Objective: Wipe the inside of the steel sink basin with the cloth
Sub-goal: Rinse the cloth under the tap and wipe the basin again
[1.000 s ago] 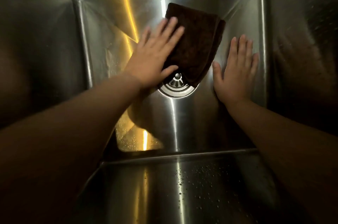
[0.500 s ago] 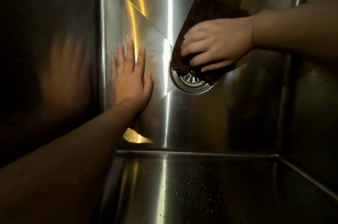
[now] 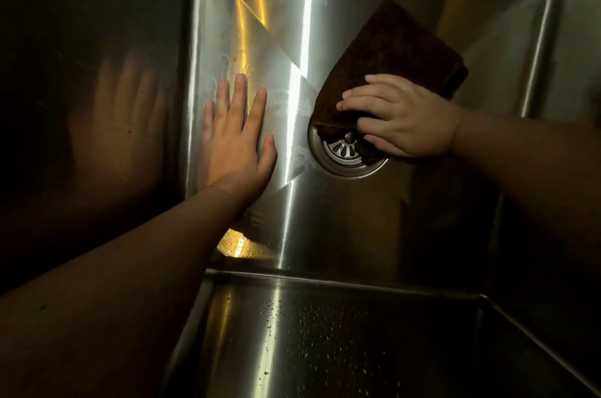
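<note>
Left hand [image 3: 234, 140]: fingers straight and spread, palm flat on the floor of the square brushed-steel sink basin [image 3: 341, 228], near its left wall. Right hand [image 3: 406, 121]: fingers curled, gripping the folded dark brown cloth [image 3: 393, 53]. Cloth lies on the basin floor, its lower edge overlapping the round steel drain strainer [image 3: 344, 150].
</note>
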`<state>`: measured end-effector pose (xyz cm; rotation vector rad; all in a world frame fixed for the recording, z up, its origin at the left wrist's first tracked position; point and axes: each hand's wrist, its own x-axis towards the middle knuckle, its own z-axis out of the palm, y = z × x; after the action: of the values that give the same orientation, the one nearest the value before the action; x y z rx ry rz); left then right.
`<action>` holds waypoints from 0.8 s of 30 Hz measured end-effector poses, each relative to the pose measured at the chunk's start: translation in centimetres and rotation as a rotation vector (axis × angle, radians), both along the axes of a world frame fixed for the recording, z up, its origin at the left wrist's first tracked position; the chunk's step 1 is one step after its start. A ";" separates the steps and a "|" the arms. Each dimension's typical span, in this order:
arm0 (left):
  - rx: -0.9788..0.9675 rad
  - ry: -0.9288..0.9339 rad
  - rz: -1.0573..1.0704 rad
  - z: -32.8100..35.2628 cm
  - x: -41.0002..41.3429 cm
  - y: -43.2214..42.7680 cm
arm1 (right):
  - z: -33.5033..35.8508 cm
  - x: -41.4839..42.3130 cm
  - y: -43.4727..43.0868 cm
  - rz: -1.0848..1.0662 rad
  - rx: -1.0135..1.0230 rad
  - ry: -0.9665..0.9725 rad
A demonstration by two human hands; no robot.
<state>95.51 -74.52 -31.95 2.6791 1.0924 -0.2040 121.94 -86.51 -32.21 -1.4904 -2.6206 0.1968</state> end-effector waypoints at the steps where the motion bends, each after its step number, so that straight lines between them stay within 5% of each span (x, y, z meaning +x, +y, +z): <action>1: 0.000 0.002 -0.001 0.1 0.0 0.0 | 0.1 -0.6 -0.4 -0.078 0.000 0.002; 17: -0.025 -0.038 -0.004 0.5 -0.2 -0.3 | 1.0 -16.1 -3.1 -1.522 -0.092 0.095; 21: -0.032 -0.034 0.000 0.6 -0.2 -0.3 | 1.9 -15.1 -1.8 -1.552 -0.138 0.135; 24: -0.028 -0.032 -0.008 0.6 -0.3 -0.3 | 2.5 -10.6 -3.7 -1.135 -0.172 0.033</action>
<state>95.18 -74.84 -31.30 2.6530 1.0621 -0.1759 111.30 -90.18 -29.75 -2.6718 -1.3823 0.3045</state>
